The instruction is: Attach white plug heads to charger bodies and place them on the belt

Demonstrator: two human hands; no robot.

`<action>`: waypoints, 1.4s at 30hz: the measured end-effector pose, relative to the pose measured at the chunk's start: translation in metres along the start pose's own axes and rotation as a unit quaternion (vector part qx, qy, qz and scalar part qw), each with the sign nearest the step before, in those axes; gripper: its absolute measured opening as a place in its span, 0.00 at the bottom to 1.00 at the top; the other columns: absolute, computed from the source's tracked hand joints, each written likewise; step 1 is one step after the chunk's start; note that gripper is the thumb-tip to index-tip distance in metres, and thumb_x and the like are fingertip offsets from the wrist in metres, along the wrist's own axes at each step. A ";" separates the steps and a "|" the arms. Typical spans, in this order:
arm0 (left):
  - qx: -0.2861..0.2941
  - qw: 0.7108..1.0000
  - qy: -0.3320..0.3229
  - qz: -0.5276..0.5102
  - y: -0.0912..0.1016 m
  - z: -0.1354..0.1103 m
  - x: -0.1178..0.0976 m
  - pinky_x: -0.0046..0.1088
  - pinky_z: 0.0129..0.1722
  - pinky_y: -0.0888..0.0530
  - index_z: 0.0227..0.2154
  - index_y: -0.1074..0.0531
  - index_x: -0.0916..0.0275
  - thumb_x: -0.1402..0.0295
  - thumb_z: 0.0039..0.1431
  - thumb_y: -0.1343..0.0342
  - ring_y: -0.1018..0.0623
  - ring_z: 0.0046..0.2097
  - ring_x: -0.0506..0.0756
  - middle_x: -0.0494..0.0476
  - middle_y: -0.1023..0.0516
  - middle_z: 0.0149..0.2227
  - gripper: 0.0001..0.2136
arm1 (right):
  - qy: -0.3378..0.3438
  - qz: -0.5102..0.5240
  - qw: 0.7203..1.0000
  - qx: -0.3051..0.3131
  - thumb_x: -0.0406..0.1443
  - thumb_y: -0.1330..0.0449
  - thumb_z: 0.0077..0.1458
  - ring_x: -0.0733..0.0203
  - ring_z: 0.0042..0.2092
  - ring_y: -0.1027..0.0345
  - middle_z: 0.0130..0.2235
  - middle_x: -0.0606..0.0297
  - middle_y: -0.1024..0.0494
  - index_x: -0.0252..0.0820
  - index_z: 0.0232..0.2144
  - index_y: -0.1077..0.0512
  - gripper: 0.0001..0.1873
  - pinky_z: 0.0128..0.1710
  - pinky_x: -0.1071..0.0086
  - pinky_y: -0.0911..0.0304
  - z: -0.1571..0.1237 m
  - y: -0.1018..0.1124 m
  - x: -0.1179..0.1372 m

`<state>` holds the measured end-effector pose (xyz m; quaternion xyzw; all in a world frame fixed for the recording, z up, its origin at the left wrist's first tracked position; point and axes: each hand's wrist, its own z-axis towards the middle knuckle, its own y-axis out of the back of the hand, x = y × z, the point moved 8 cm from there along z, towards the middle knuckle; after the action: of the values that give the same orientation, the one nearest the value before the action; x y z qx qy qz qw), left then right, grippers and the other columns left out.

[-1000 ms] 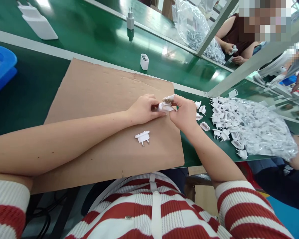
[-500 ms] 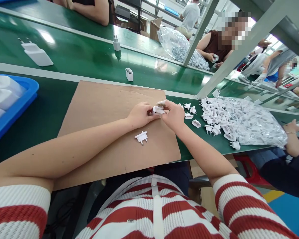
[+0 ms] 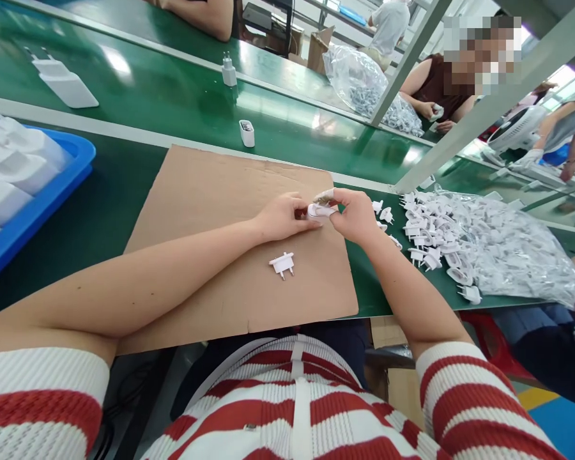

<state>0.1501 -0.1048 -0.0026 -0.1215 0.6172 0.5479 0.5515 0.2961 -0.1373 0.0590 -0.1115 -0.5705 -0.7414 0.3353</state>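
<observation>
A small white plastic piece (image 3: 317, 212) is held between two hands over the right-hand part of a cardboard sheet (image 3: 206, 313) at a green workbench (image 3: 138, 83). Its far end is gripped by the right hand (image 3: 357, 214), the thumb and forefinger pinched nearly together on it; a stained whitish covering (image 3: 324, 196) is worn on one fingertip. The other end is steadied by the left hand (image 3: 282, 217), whose fingers are curled in close around it. Whether the piece is one part or two cannot be told, as much of it is hidden by the fingers.

Just below the hands, a white two-pin plug insert (image 3: 282, 264) is seen lying on the cardboard, its pins pointed toward the striped top (image 3: 268, 409) worn by the person. To the right, beyond the sheet's edge, loose plug inserts (image 3: 431, 236) are heaped against a clear plastic bag (image 3: 512, 243) filled with more.

On the far strip of the bench, an oval white housing (image 3: 246, 133), a small upright plug (image 3: 229, 71) and a larger two-pin charger (image 3: 67, 82) are set well apart. At left, white housings (image 3: 23, 160) are piled in a blue tray (image 3: 85, 156). Across the bench, a small item is handled by a co-worker (image 3: 424, 80).
</observation>
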 end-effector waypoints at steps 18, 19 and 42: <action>0.002 1.000 -0.004 0.010 0.004 0.000 -0.006 0.34 0.33 0.33 0.28 0.21 0.61 0.53 0.55 0.32 0.28 0.33 0.55 0.55 0.33 0.31 0.15 | 0.024 -0.119 0.992 0.031 0.27 0.43 0.52 0.53 0.47 0.21 0.45 0.68 0.14 0.50 0.42 0.20 0.19 0.68 0.51 0.43 -0.001 -0.005 0.011; 0.002 1.000 -0.006 0.010 0.004 0.000 -0.007 0.34 0.33 0.33 0.28 0.21 0.61 0.54 0.56 0.32 0.28 0.33 0.55 0.55 0.33 0.31 0.14 | 0.024 -0.118 0.992 0.030 0.27 0.43 0.51 0.54 0.46 0.21 0.44 0.68 0.14 0.49 0.41 0.20 0.19 0.68 0.52 0.42 -0.001 -0.005 0.011; -0.046 0.998 0.012 0.036 0.003 -0.004 -0.007 0.34 0.33 0.33 0.23 0.29 0.61 0.54 0.56 0.33 0.28 0.34 0.56 0.56 0.32 0.31 0.18 | 0.018 -0.202 0.979 0.031 0.24 0.43 0.44 0.52 0.41 0.23 0.36 0.67 0.16 0.47 0.35 0.23 0.18 0.63 0.55 0.39 0.004 -0.008 0.027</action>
<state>0.1481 -0.1105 0.0033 -0.1310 0.6016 0.5942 0.5175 0.2702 -0.1426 0.0685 0.0304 -0.5979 -0.7776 0.1922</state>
